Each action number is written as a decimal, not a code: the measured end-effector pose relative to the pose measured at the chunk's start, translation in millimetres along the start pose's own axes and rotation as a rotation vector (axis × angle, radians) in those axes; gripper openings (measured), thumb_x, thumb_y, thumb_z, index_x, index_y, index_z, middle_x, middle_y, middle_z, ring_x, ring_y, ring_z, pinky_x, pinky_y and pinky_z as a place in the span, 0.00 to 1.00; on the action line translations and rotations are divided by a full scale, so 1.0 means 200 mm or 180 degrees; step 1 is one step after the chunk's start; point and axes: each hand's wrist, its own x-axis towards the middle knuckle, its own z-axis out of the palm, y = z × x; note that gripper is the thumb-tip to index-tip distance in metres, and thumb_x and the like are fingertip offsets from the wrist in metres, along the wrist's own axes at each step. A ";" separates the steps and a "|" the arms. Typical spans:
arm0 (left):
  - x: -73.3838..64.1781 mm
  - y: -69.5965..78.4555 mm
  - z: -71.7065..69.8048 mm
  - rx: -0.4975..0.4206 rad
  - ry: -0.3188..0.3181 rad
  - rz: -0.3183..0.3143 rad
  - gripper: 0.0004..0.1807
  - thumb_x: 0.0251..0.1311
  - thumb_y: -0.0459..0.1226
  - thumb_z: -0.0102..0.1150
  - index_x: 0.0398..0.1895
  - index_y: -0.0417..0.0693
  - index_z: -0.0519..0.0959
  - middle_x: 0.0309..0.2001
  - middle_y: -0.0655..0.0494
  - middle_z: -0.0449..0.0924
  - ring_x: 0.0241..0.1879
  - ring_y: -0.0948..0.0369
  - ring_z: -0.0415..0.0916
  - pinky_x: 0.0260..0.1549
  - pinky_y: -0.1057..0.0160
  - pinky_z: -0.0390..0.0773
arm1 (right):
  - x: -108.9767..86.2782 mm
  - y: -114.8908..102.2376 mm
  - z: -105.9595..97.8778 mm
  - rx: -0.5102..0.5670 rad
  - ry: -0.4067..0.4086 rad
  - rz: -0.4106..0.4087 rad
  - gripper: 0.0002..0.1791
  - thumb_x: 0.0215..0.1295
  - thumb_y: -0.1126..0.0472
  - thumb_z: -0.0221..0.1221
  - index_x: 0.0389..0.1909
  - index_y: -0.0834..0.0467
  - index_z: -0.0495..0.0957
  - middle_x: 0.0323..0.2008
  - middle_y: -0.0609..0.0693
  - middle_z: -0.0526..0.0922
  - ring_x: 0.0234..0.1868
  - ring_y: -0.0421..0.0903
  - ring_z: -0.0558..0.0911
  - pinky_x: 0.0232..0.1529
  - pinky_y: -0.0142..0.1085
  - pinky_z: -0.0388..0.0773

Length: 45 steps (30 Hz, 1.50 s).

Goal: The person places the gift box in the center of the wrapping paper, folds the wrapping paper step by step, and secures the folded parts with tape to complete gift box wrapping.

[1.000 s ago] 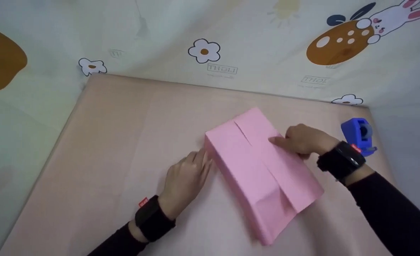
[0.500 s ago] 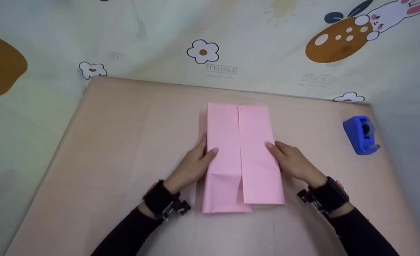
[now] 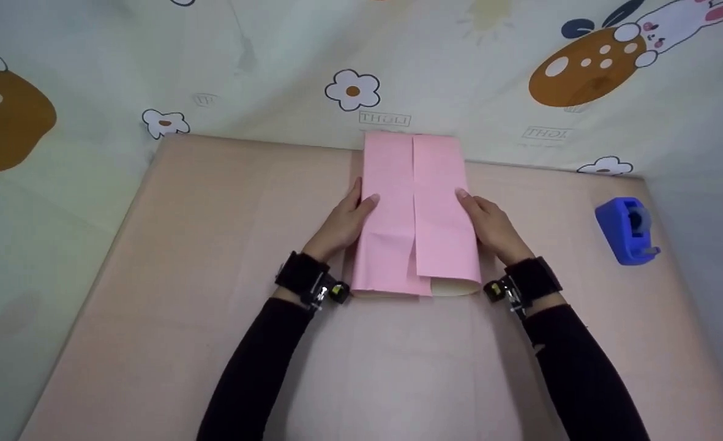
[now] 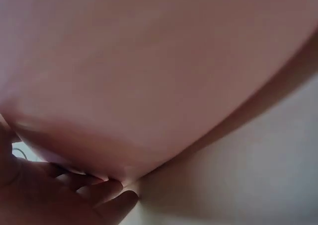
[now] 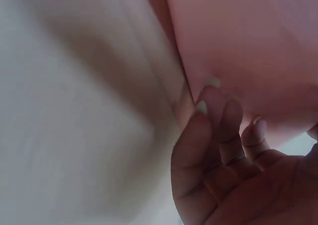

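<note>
A pink paper parcel point(image 3: 392, 196) lies lengthwise between my two hands in the head view. Its two flaps meet along a seam down the middle, and its near end gapes, with a pale inside showing. My left hand point(image 3: 343, 223) holds the left side, thumb on top. On the opposite side my right hand point(image 3: 496, 226) grips the parcel likewise. The left wrist view shows fingers point(image 4: 107, 187) at the parcel's underside. In the right wrist view, curled fingers point(image 5: 231, 130) touch the parcel from below. What the paper contains is hidden.
A blue tape dispenser point(image 3: 624, 233) stands on the right of the pale pink table point(image 3: 183, 306). Behind the table's far edge hangs a patterned cloth point(image 3: 275, 73) with flowers and a rabbit.
The parcel has turned from slanted to straight and moved away toward the far edge. Both hands, earlier at its edge and top, now hold its two sides. The tape dispenser has stayed put.
</note>
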 end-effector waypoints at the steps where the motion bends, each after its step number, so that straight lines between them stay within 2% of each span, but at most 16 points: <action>1: 0.01 0.00 0.01 0.0000 0.0027 0.0004 0.43 0.76 0.57 0.38 0.82 0.45 0.38 0.83 0.48 0.38 0.83 0.51 0.38 0.81 0.52 0.41 | 0.00 0.00 0.00 0.0022 0.0013 0.0000 0.57 0.66 0.20 0.33 0.77 0.63 0.57 0.73 0.66 0.66 0.72 0.61 0.68 0.76 0.57 0.60; 7: 0.02 -0.01 0.06 -0.0127 0.0112 0.0031 0.43 0.76 0.57 0.36 0.82 0.46 0.37 0.83 0.49 0.36 0.83 0.52 0.35 0.81 0.53 0.40 | 0.02 0.02 -0.01 0.0008 0.0049 -0.0051 0.58 0.66 0.19 0.33 0.76 0.64 0.59 0.72 0.66 0.67 0.72 0.63 0.68 0.75 0.57 0.61; 11: 0.00 -0.01 0.09 -0.0129 0.0211 0.0046 0.43 0.76 0.58 0.36 0.82 0.45 0.38 0.83 0.48 0.38 0.83 0.52 0.37 0.81 0.53 0.41 | 0.01 0.04 -0.02 -0.0077 0.0114 -0.0074 0.58 0.65 0.19 0.33 0.74 0.65 0.62 0.69 0.66 0.71 0.68 0.61 0.72 0.71 0.55 0.67; 15: -0.09 -0.02 0.14 -0.0087 0.0524 -0.0008 0.43 0.75 0.62 0.35 0.83 0.48 0.43 0.82 0.47 0.47 0.82 0.51 0.46 0.80 0.51 0.48 | -0.07 0.08 0.00 0.0020 0.0282 -0.0113 0.53 0.68 0.21 0.32 0.70 0.62 0.66 0.59 0.65 0.76 0.56 0.58 0.76 0.57 0.48 0.74; 18: -0.19 -0.01 0.16 -0.0029 0.0719 0.0104 0.43 0.73 0.61 0.41 0.82 0.51 0.47 0.81 0.48 0.50 0.80 0.50 0.51 0.79 0.49 0.51 | -0.17 0.11 0.03 0.0161 0.0617 -0.0458 0.42 0.73 0.29 0.41 0.70 0.59 0.66 0.58 0.62 0.76 0.55 0.55 0.77 0.54 0.45 0.76; 20: -0.27 0.02 0.18 0.0188 0.0781 0.0303 0.44 0.70 0.59 0.51 0.82 0.53 0.50 0.82 0.49 0.48 0.80 0.50 0.51 0.78 0.47 0.52 | -0.24 0.13 0.06 0.0214 0.0840 -0.0917 0.35 0.73 0.39 0.53 0.71 0.57 0.67 0.63 0.60 0.75 0.61 0.56 0.76 0.58 0.49 0.77; 21: -0.30 0.03 0.19 0.0378 0.0777 0.0445 0.44 0.68 0.57 0.56 0.81 0.54 0.52 0.82 0.49 0.47 0.81 0.50 0.50 0.78 0.47 0.52 | -0.27 0.14 0.07 0.0143 0.0931 -0.1183 0.34 0.71 0.44 0.59 0.72 0.57 0.67 0.66 0.59 0.74 0.65 0.56 0.75 0.62 0.52 0.75; 24: -0.35 0.08 0.21 0.1251 0.0743 0.0900 0.44 0.62 0.52 0.66 0.79 0.52 0.60 0.83 0.48 0.46 0.82 0.47 0.46 0.79 0.43 0.50 | -0.33 0.13 0.10 -0.0104 0.0975 -0.1819 0.39 0.62 0.51 0.69 0.73 0.54 0.68 0.73 0.57 0.69 0.75 0.57 0.66 0.71 0.59 0.65; 26: -0.36 0.12 0.22 0.1768 0.0659 0.1085 0.42 0.61 0.51 0.67 0.77 0.52 0.63 0.82 0.47 0.48 0.82 0.46 0.45 0.79 0.42 0.48 | -0.33 0.11 0.11 -0.0305 0.0925 -0.2044 0.41 0.60 0.51 0.72 0.73 0.54 0.68 0.75 0.56 0.67 0.77 0.57 0.62 0.75 0.60 0.59; 28: -0.34 0.15 0.22 0.2109 0.0514 0.1146 0.40 0.63 0.51 0.65 0.76 0.51 0.64 0.81 0.47 0.51 0.81 0.45 0.45 0.79 0.41 0.46 | -0.32 0.08 0.11 -0.0559 0.0921 -0.2123 0.42 0.58 0.50 0.72 0.73 0.52 0.69 0.75 0.55 0.67 0.78 0.57 0.61 0.76 0.59 0.57; 30: -0.32 0.17 0.23 0.2270 0.0373 0.1074 0.40 0.65 0.54 0.62 0.77 0.53 0.63 0.81 0.48 0.53 0.82 0.46 0.45 0.79 0.41 0.45 | -0.30 0.07 0.12 -0.0775 0.0939 -0.2143 0.43 0.56 0.50 0.74 0.73 0.53 0.69 0.75 0.55 0.67 0.78 0.57 0.61 0.77 0.58 0.57; 33: -0.29 0.19 0.25 0.2484 0.0277 0.1069 0.39 0.66 0.55 0.61 0.78 0.57 0.62 0.81 0.49 0.53 0.81 0.46 0.46 0.79 0.39 0.45 | -0.27 0.06 0.11 -0.1136 0.0929 -0.2183 0.46 0.54 0.50 0.75 0.74 0.53 0.67 0.76 0.55 0.65 0.79 0.57 0.59 0.78 0.57 0.55; 38: -0.25 0.18 0.27 0.2942 0.0308 0.1240 0.41 0.65 0.55 0.62 0.79 0.64 0.59 0.81 0.49 0.51 0.81 0.45 0.47 0.78 0.36 0.46 | -0.25 0.07 0.13 -0.1556 0.0975 -0.2276 0.48 0.53 0.51 0.75 0.75 0.53 0.65 0.77 0.55 0.64 0.80 0.58 0.59 0.78 0.58 0.55; 42: -0.21 0.19 0.30 0.3164 0.0441 0.1271 0.41 0.63 0.57 0.63 0.78 0.66 0.61 0.81 0.49 0.53 0.80 0.43 0.49 0.77 0.34 0.48 | -0.25 0.06 0.17 -0.1740 0.1234 -0.2245 0.49 0.51 0.55 0.77 0.74 0.54 0.66 0.75 0.56 0.67 0.78 0.57 0.63 0.76 0.55 0.62; 45: -0.20 0.19 0.33 0.3287 0.0616 0.1266 0.41 0.61 0.59 0.64 0.77 0.66 0.63 0.80 0.48 0.57 0.79 0.40 0.53 0.74 0.32 0.52 | -0.24 0.03 0.21 -0.1804 0.1420 -0.2131 0.48 0.50 0.58 0.78 0.74 0.54 0.67 0.74 0.60 0.67 0.75 0.61 0.67 0.72 0.56 0.67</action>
